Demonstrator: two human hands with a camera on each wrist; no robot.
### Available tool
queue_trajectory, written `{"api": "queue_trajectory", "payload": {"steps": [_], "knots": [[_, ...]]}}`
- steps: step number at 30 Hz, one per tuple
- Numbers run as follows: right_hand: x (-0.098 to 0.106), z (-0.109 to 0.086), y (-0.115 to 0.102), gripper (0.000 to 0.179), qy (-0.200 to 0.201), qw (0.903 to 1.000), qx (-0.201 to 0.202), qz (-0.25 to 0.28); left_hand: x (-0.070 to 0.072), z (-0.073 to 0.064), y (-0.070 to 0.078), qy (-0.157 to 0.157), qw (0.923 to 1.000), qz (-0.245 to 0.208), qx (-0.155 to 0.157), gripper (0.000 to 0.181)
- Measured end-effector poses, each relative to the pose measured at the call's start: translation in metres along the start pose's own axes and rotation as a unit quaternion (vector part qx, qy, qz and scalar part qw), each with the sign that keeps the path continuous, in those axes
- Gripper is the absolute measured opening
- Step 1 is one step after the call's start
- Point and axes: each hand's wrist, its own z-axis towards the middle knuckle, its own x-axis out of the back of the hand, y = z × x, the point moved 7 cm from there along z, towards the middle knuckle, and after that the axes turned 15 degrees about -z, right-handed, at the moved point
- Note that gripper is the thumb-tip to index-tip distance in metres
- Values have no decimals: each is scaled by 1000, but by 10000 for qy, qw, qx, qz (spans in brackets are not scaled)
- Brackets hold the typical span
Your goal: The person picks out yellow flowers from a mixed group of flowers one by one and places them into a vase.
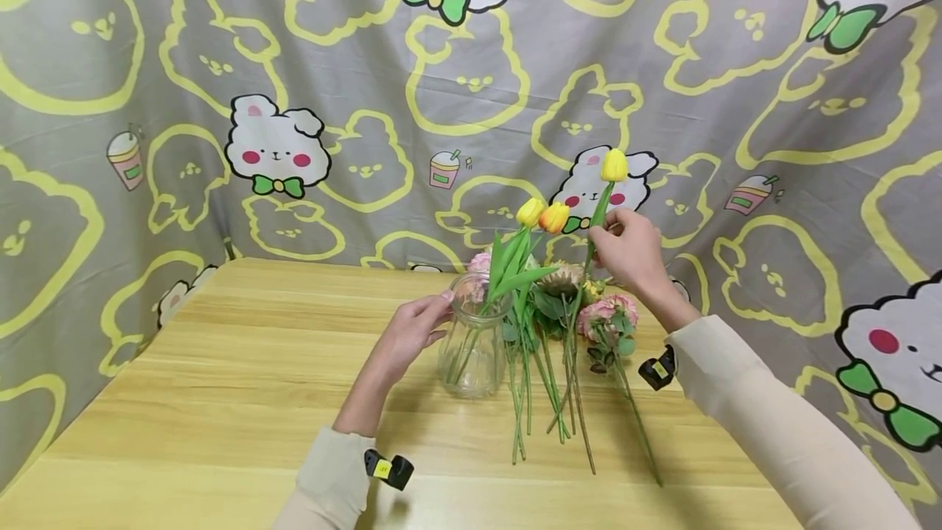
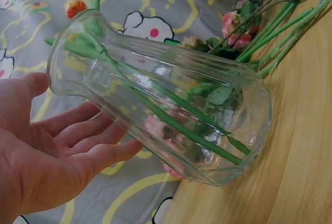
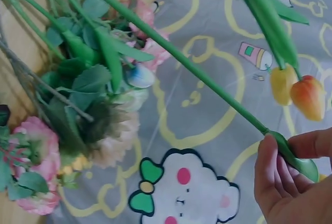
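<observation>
A clear glass vase (image 1: 471, 358) stands upright on the table, with a yellow tulip (image 1: 531, 212) and an orange-yellow tulip (image 1: 554, 217) leaning out of its mouth. Their green stems (image 2: 171, 120) show through the glass. My left hand (image 2: 67, 146) is at the vase's left side, its thumb at the rim and its fingers fairly straight along the glass. Up and to the right of the vase, my right hand (image 1: 628, 250) pinches another yellow tulip (image 1: 614, 165) by its stem just below the bloom. That stem (image 3: 176, 53) hangs downward.
Right of the vase lie several more flowers on the wooden table (image 1: 294, 366): pink blooms (image 1: 607, 316), a beige bloom (image 1: 562, 278) and bare stems (image 1: 581, 407) pointing toward me. A grey curtain (image 1: 353, 80) with cartoon prints hangs behind the table.
</observation>
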Motion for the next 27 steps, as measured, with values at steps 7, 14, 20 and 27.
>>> {"api": "queue_trajectory", "payload": {"steps": [7,14,20,27], "knots": [[18,4,-24,16,308,9992,71,248,-1,0,1,13,10000,13,-21,59],[41,11,-54,16,534,9976,283,330,-1,0,1,-7,10000,8,10,59],[59,19,-81,13,730,9954,456,416,1,1,-1,-10,10000,12,70,61],[60,19,-108,14,733,9939,672,474,0,1,0,-22,10000,1,75,61]]}}
